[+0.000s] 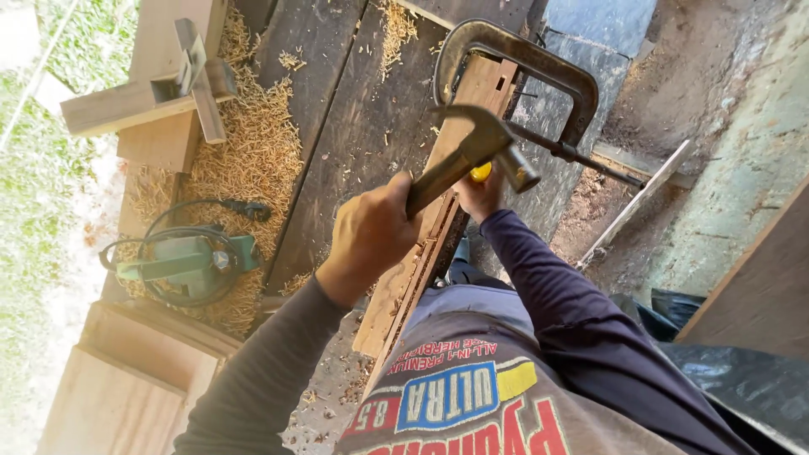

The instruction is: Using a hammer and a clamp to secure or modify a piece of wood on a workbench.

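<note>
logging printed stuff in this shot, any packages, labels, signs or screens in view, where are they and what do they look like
Printed shirt graphic: bottom centre, on the person's grey shirt front; blue box with white letters, yellow patch, red lettering, seen upside down.
No packages, signs or screens show. The green power tool at left on the sawdust has no label that can be made out.

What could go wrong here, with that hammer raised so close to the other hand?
1. The steel claw hammer, gripped in the left hand, hangs right above the right hand, which holds a yellow-handled tool; a stray blow might hit fingers.
2. Only one dark iron C-clamp pins the long wooden board; hard strikes might shift it.
</note>
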